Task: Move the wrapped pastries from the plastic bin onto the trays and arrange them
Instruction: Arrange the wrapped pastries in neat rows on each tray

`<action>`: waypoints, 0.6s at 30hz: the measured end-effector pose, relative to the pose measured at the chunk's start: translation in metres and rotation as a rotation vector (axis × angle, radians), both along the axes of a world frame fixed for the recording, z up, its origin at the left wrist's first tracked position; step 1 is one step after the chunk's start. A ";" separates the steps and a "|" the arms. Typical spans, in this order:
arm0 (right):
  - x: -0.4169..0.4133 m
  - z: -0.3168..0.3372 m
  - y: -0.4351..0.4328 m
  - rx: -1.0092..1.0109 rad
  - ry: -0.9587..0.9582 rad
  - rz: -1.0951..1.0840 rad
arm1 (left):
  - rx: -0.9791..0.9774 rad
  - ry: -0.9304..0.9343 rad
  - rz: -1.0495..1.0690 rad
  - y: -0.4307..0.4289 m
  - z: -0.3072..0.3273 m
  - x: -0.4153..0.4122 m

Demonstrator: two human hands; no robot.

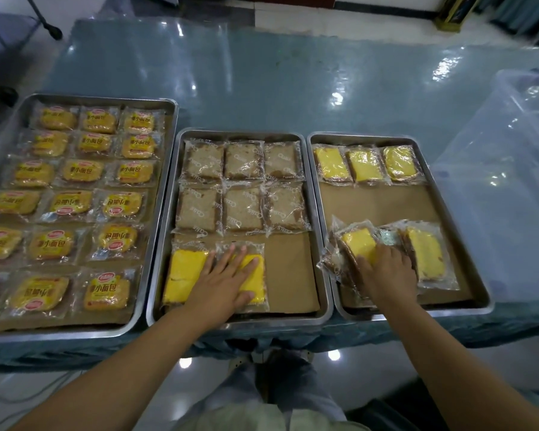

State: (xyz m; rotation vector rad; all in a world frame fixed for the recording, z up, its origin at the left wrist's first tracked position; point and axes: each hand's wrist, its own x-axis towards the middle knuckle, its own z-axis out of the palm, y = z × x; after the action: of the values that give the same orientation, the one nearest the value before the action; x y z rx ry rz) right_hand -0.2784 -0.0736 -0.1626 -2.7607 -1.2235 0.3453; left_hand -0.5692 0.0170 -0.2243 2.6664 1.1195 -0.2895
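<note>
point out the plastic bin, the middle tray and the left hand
plastic bin [511, 181], head view, on its translucent near side wall
middle tray [240, 132], head view, on its far metal rim
left hand [227, 284], head view, on the back of the hand

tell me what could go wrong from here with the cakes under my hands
1. The pile of wrapped cakes under the right hand lies loose and overlapping. Its left edge hangs over the rim of the right tray, so packets may slide off toward the middle tray.
2. The left hand lies flat on a yellow cake. Pressing hard could squash it.
</note>
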 end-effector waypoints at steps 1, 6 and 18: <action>0.001 -0.001 0.001 -0.021 -0.024 0.001 | 0.000 0.008 -0.002 0.000 0.001 0.000; 0.007 0.002 0.005 -0.141 -0.039 -0.076 | -0.003 0.025 -0.001 0.000 0.003 0.003; 0.013 0.016 0.006 0.149 0.293 -0.273 | 0.013 0.007 0.000 -0.001 0.002 0.001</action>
State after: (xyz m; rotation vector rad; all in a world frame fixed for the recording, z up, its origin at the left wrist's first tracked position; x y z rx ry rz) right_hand -0.2655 -0.0671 -0.1471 -2.5871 -0.7610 0.5789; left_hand -0.5681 0.0164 -0.2218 2.6789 1.1269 -0.2930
